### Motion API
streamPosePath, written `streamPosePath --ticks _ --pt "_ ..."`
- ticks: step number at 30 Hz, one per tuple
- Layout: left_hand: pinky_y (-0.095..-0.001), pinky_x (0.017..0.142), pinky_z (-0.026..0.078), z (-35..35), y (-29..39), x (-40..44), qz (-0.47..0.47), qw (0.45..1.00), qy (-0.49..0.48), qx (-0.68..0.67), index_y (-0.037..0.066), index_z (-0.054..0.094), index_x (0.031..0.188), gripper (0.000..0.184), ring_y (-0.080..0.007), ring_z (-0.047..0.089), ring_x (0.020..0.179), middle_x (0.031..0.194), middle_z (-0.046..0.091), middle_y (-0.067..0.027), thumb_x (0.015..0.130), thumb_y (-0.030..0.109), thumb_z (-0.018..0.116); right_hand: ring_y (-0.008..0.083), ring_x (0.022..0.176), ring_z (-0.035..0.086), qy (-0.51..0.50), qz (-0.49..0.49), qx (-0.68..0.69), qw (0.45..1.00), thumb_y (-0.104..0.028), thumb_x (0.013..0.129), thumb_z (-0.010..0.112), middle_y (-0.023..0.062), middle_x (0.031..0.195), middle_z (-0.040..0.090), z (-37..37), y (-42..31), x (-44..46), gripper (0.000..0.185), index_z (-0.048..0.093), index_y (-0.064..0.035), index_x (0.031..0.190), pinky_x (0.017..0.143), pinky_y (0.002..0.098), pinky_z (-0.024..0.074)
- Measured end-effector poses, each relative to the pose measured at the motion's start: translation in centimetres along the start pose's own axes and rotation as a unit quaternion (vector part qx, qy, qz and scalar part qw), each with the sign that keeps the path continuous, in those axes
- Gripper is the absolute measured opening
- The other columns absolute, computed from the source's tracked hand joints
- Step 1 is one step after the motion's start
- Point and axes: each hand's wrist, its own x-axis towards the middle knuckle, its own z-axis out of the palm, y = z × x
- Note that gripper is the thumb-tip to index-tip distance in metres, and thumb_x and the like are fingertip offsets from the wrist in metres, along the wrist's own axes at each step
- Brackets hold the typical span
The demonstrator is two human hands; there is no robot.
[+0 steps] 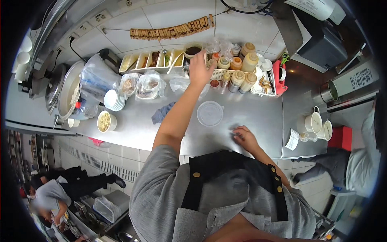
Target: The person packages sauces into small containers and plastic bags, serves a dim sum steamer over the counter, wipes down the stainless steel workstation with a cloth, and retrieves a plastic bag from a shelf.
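Observation:
My left hand [199, 71] is stretched out to the back of the counter, beside a round tub of dark sauce [192, 50] and the end of a cream basket [219, 74]. Its thumb stands apart from the fingers; the fingertips are partly hidden, and I see nothing held. Close to the front edge, my right hand [246, 139] hovers or rests with loosely bent fingers, holding nothing. Between my hands lies a clear round lid [210, 113] on the steel counter [254, 109]. A crumpled blue cloth [162, 113] is left of it, near my left forearm.
Filled food trays [152, 60] line the back, with squeeze bottles [238, 78] to their right. Bagged food [150, 85], stacked white bowls [114, 100] and a filled tub [106, 122] stand left. White cups [313, 122] and a receipt [292, 139] are right. Other people stand on both sides.

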Motion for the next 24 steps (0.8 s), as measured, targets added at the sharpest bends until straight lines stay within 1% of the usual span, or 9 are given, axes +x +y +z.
streamPosePath --ticks 4,8,10,14,16,18,20,22,24 --pt "-0.0527 0.108 0.039 4.4 2.3 4.9 -0.025 0.994 -0.071 0.082 0.011 0.048 0.142 0.081 -0.0461 0.045 0.131 0.146 0.045 -0.0257 0.08 0.057 0.073 0.0249 0.099 0.065 -0.027 0.014 0.02 0.999 -0.012 0.088 0.072 0.0104 0.121 0.061 1.5 -4.0 1.3 0.027 0.068 -0.0071 0.115 0.084 0.0326 0.0546" --pt "-0.0549 0.108 0.041 5.4 3.0 7.1 -0.085 0.971 -0.186 0.123 0.027 0.051 0.143 0.078 -0.0586 0.036 0.137 0.158 0.028 -0.0315 0.077 0.063 0.072 0.0211 0.095 0.065 0.035 0.047 0.026 0.998 -0.008 0.088 0.072 0.0096 0.119 0.062 2.4 -3.3 0.0 0.027 0.069 -0.0063 0.114 0.078 0.0309 0.0554" --pt "-0.0502 0.1 0.049 6.8 0.7 8.0 -0.074 0.958 -0.241 0.136 0.021 0.057 0.136 0.064 -0.0509 0.052 0.127 0.148 0.046 -0.0279 0.08 0.048 0.073 0.0197 0.094 0.064 0.021 0.068 0.034 0.997 -0.007 0.087 0.072 0.0094 0.118 0.062 1.9 -3.1 -1.2 0.026 0.069 -0.0062 0.114 0.075 0.0303 0.0555" --pt "-0.0441 0.09 0.054 10.6 -4.7 7.9 -0.032 0.971 -0.222 0.079 0.015 0.06 0.128 0.05 -0.0415 0.063 0.111 0.128 0.062 -0.0219 0.081 0.028 0.072 0.0171 0.095 0.063 0.089 0.147 0.044 0.984 -0.003 0.086 0.072 0.0089 0.119 0.062 1.1 -3.7 -2.9 0.028 0.07 -0.0072 0.114 0.071 0.029 0.0551" --pt "-0.0418 0.086 0.054 4.7 -2.1 7.0 -0.01 0.999 -0.011 -0.04 0.01 0.061 0.123 0.047 -0.0376 0.065 0.1 0.111 0.068 -0.0179 0.077 0.01 0.071 0.0168 0.096 0.062 0.113 0.163 0.018 0.98 -0.003 0.085 0.072 0.0088 0.12 0.062 0.3 -4.2 -3.4 0.031 0.069 -0.0075 0.116 0.071 0.0287 0.0548" --pt "-0.0434 0.091 0.053 0.1 1.2 4.5 -0.078 0.98 0.054 -0.177 0.006 0.065 0.115 0.037 -0.0369 0.066 0.105 0.115 0.068 -0.015 0.078 0.003 0.068 0.0185 0.102 0.061 0.154 0.101 0.069 0.98 -0.002 0.084 0.074 0.0086 0.128 0.059 0.3 -4.9 -2.9 0.045 0.063 -0.0086 0.127 0.074 0.0296 0.0555" --pt "-0.0385 0.091 0.052 -2.3 2.8 -0.3 -0.09 0.91 0.007 -0.406 0.003 0.065 0.111 0.036 -0.0316 0.067 0.105 0.111 0.069 -0.0128 0.076 -0.002 0.07 0.0242 0.123 0.054 0.159 0.064 0.183 0.968 -0.011 0.084 0.077 0.0086 0.143 0.05 0.1 -7.5 -1.8 0.07 0.044 -0.0131 0.147 0.091 0.0374 0.0533" --pt "-0.0324 0.097 0.048 -6.2 5.0 -6.5 -0.143 0.839 -0.276 -0.446 0.001 0.062 0.114 0.038 -0.0157 0.062 0.111 0.116 0.067 -0.0051 0.076 -0.005 0.069 0.026 0.129 0.052 0.152 0.022 0.261 0.953 -0.017 0.087 0.077 0.0083 0.147 0.048 0.4 -8.3 -0.3 0.074 0.039 -0.0149 0.151 0.096 0.0414 0.0516" --pt "-0.0313 0.098 0.048 -9.4 7.0 -12.3 -0.24 0.679 -0.423 -0.549 0.0 0.062 0.112 0.037 -0.0157 0.06 0.114 0.122 0.065 -0.0062 0.077 -0.007 0.067 0.0267 0.134 0.049 0.08 -0.002 0.533 0.842 -0.025 0.095 0.068 0.0089 0.148 0.047 1.8 -7.4 1.0 0.068 0.035 -0.0155 0.154 0.101 0.046 0.0484"
